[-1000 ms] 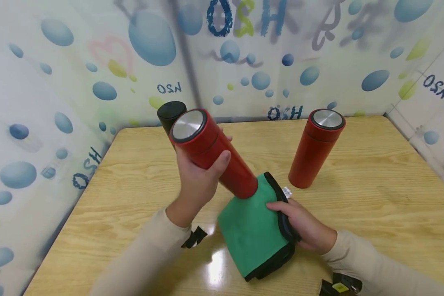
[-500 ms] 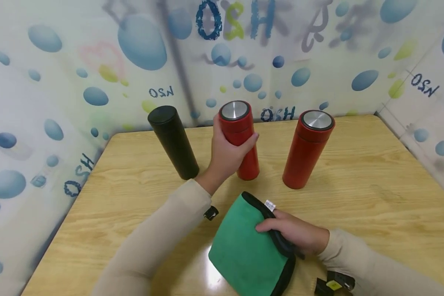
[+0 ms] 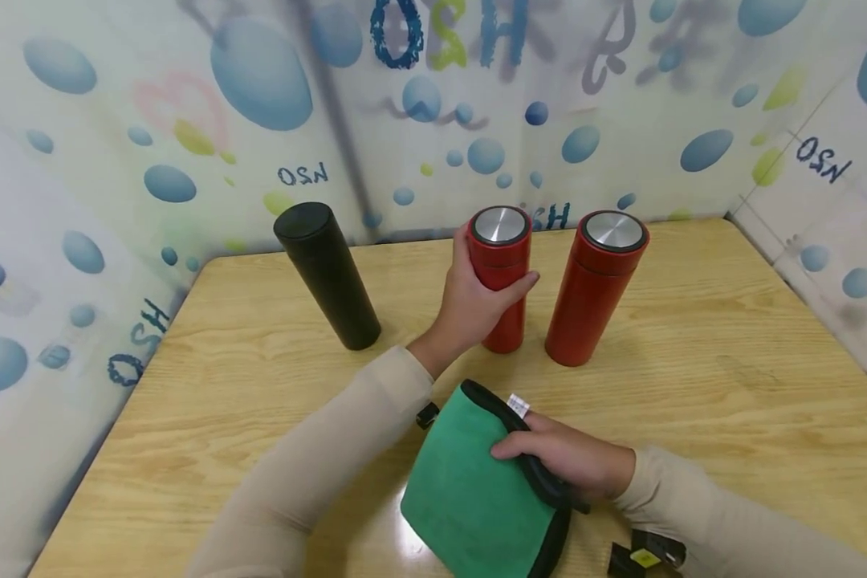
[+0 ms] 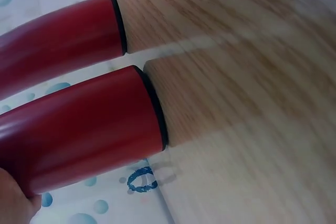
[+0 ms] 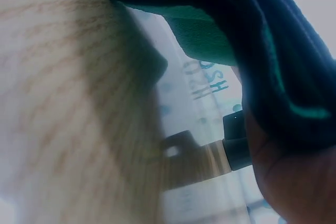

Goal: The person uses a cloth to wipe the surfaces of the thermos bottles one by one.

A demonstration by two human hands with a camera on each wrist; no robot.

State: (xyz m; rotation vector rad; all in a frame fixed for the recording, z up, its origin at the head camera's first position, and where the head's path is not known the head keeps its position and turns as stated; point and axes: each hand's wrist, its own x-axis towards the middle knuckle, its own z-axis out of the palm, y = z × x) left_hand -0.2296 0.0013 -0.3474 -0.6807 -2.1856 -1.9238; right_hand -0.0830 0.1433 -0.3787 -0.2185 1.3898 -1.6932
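My left hand (image 3: 470,309) grips a red thermos (image 3: 507,317) with a silver-topped lid, thumb across its front. The thermos stands upright at the tabletop; in the left wrist view its dark base (image 4: 155,106) meets the wood or hovers very close, I cannot tell which. Just to its right is a second red thermos (image 3: 594,301) of the same kind, a narrow gap between them. My right hand (image 3: 567,453) holds a folded green cloth (image 3: 477,490) with black edging and a white tag, thumb on top. Dark folds of this cloth (image 5: 283,77) fill the right wrist view's upper right.
A black flask (image 3: 330,277) stands on the left of the wooden table (image 3: 694,385). Behind the table is a wall covering (image 3: 441,144) with blue dots and lettering. Small black devices (image 3: 646,554) are strapped at both wrists.
The left hand has carried the tilted red thermos away from the cloth, rightward and back, standing it upright between the black flask and the other thermos. The right hand with the cloth has lowered slightly.
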